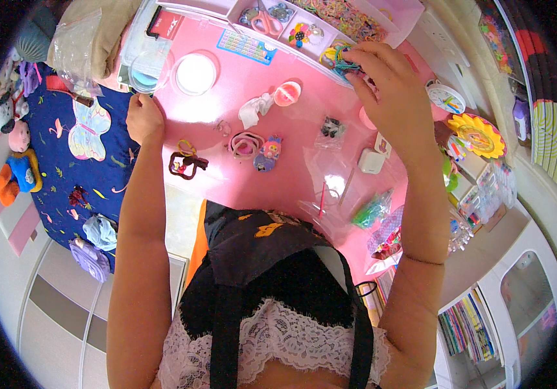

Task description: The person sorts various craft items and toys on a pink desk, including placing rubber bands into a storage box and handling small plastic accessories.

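My right hand (pixel 387 78) is over the end compartment of a white divided organizer box (pixel 324 56). Its thumb and fingers are apart around a clump of teal and yellow hair ties (pixel 340 59), and the fingertips reach its edge. Curled into a fist, my left hand (pixel 145 119) sits at the table's left edge. Just beyond its knuckles is a clear round plastic lid (pixel 149 68); whether the fingers hold anything is hidden. Between my hands lie pink hair ties (pixel 245 145), a cartoon-figure hair accessory (pixel 269 153) and a brown hair tie (pixel 181 166) with a small charm.
The organizer also holds pink-handled scissors (pixel 264 22) and many small elastic bands (pixel 341 17). On the pink table (pixel 278 187) are a round white container (pixel 195 74), crumpled tissue (pixel 255 109), a white earbud case (pixel 371 160) and plastic bags (pixel 373 209). A clock (pixel 446 97) stands at right.
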Tool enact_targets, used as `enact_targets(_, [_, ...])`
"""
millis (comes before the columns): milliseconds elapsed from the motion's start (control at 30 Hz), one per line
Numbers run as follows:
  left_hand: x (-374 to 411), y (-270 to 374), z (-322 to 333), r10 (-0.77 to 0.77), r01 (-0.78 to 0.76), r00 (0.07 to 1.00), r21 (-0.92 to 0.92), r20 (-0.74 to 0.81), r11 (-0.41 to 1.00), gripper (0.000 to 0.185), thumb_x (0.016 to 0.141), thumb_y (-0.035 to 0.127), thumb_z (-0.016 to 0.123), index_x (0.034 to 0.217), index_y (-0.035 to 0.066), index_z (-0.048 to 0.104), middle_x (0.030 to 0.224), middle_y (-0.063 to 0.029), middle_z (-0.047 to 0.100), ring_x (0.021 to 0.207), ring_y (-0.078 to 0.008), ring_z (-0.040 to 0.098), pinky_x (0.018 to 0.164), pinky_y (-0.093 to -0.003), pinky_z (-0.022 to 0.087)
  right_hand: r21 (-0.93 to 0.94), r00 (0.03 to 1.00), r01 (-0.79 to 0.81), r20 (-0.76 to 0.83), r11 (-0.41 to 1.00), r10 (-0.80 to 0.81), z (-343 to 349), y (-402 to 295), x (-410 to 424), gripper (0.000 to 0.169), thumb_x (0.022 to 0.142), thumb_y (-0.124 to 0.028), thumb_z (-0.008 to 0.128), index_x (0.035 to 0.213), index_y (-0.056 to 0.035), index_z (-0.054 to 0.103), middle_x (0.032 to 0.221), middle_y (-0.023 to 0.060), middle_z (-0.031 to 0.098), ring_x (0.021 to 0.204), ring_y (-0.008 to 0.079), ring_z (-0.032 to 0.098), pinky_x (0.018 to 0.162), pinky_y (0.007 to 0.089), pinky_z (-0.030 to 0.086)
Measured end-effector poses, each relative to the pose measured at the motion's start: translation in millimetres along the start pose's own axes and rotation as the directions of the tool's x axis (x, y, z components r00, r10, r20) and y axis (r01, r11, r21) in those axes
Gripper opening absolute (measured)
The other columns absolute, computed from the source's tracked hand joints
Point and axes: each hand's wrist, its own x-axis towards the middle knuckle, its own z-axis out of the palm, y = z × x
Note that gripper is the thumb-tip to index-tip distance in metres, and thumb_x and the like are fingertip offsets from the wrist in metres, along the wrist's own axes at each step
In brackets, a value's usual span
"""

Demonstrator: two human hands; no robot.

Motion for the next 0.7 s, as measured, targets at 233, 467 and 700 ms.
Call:
enact_targets(233, [-0.6, 2.0, -1.3, -0.006, 0.006, 1.000, 0.008, 0.008, 1.000, 0.044, 0.085, 0.041, 0.036, 0.110, 0.018, 0.064, 0.103, -0.0156, 0.066, 0.096, -0.0376, 0.061, 0.081, -0.0465, 0.047, -0.105, 0.994, 0.085, 0.076, 0.991, -0.078, 12.8, 10.6, 3.0, 0.028, 0.077, -0.007, 0.056, 0.105, -0.0064, 0.060, 0.108, 0.0084, 0.060, 0.103, 0.0281, 0.057, 0.085, 0.0406, 0.049])
enact_targets(467, [-1.8, 1.5, -1.7, 0.007, -0.007, 1.000, -0.014, 0.004, 1.000, 0.045, 0.085, 0.043, 0.037, 0.110, 0.017, 0.064, 0.104, -0.0154, 0.066, 0.096, -0.0375, 0.061, 0.082, -0.0470, 0.047, -0.327, 0.963, 0.151, 0.260, 0.933, -0.065, 12.9, 4.8, 18.6, 0.021, 0.080, -0.008, 0.051, 0.099, -0.0077, 0.059, 0.096, 0.0100, 0.063, 0.088, 0.0278, 0.064, 0.070, 0.0394, 0.054])
enact_targets(700, [-0.9, 0.2, -2.0, 0.005, -0.004, 1.000, -0.024, 0.019, 1.000, 0.047, 0.086, 0.046, 0.036, 0.111, 0.017, 0.063, 0.106, -0.0160, 0.064, 0.098, -0.0384, 0.060, 0.083, -0.0486, 0.046, -0.337, 0.920, 0.253, 0.373, 0.907, -0.118, 17.0, 10.8, 23.0, 0.020, 0.082, -0.010, 0.052, 0.099, -0.0104, 0.062, 0.092, 0.0116, 0.063, 0.084, 0.0292, 0.066, 0.067, 0.0420, 0.055])
